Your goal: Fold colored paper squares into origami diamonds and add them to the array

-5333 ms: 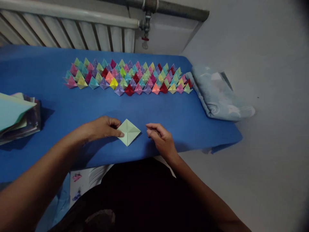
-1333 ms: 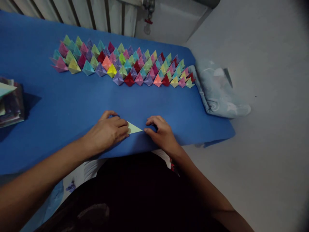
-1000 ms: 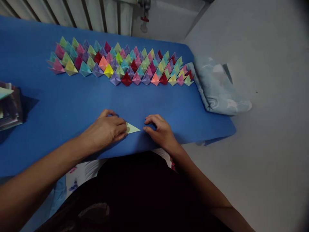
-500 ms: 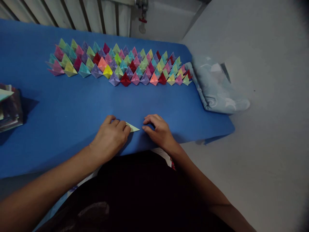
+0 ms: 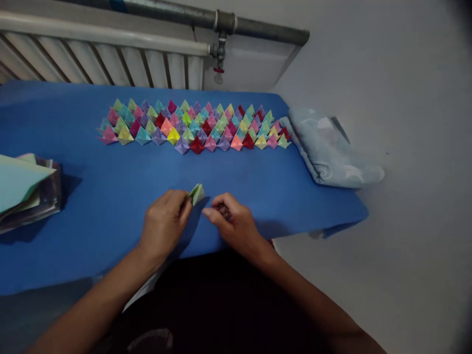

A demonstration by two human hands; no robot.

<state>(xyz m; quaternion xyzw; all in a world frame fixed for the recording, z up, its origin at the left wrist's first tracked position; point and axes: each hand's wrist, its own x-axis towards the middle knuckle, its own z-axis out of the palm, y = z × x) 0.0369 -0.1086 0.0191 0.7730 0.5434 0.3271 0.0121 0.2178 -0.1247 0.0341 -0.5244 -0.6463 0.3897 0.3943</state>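
Observation:
My left hand pinches a pale green folded paper piece between thumb and fingers, lifted a little above the blue-covered table. Its folded layers stand slightly apart at the upper end, and the fingers hide the other end. Just to the right, my right hand hovers with curled fingers, the thumb apart from the index finger. Nothing shows in it, and it does not touch the paper. Beyond both hands, many folded paper pieces in several colours stand packed in rows.
At the left lies a stack of paper sheets on a dark, shiny pack. A folded grey-blue cloth rests at the table's right end, against the wall. A radiator and pipe run behind the table.
The pale green paper has gone from lying flat under my left hand to being held up with its layers parted. My right hand has shifted slightly left. The view has tilted upward.

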